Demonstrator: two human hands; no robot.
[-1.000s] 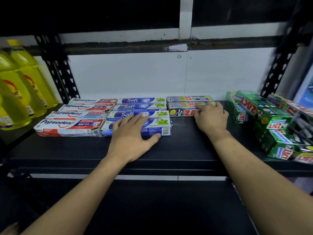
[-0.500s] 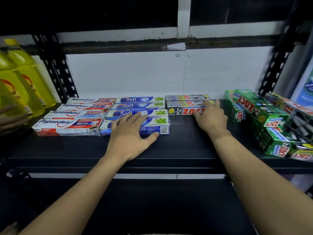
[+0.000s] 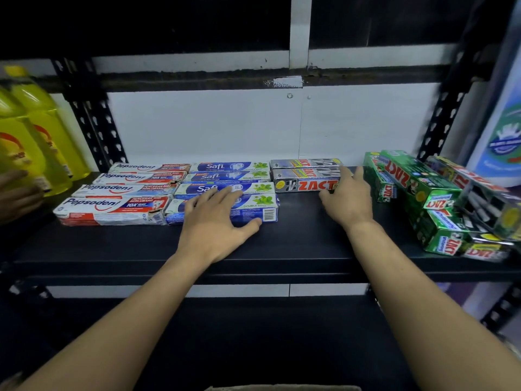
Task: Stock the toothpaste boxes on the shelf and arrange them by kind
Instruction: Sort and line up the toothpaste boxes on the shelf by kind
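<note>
Four red-and-white boxes [image 3: 112,210] reading "Pepsodent", with "10X" and "PENCEGAH GIGI BERLUBANG" in smaller print, lie flat in a column at the left of the black shelf [image 3: 296,238]. Touching them on the right is a column of four blue boxes [image 3: 225,176] marked "Safi" and "DOUBLE MINT", with a barcode on the front one's end. Next come three silver boxes [image 3: 306,173] marked "ZACT" in red, set toward the back wall. The one nearest the person shows the word plainly.

Well apart to the right, green "ZACT" boxes [image 3: 417,190] lie in a loose, tilted heap with a few silver ones mixed in, reaching almost to the shelf's front edge. Bare black shelf lies between the silver column and the heap, and a wide bare strip runs in front of the silver boxes to the front lip. The Pepsodent and Safi columns stop short of that lip.

The left hand [image 3: 217,224] lies palm down on the front Safi box, fingers spread and straight, thumb stretched out along the box's near side on the shelf. The right hand [image 3: 348,201] is at the right end of the front silver box: the thumb touches its front corner and the forefinger points up past its end. The other fingers are hidden behind the hand, and nothing is lifted.

Yellow bottles [image 3: 42,131] stand beyond the left upright, with a third hand [image 3: 17,193] in front of them. Their labels are too blurred to read.
</note>
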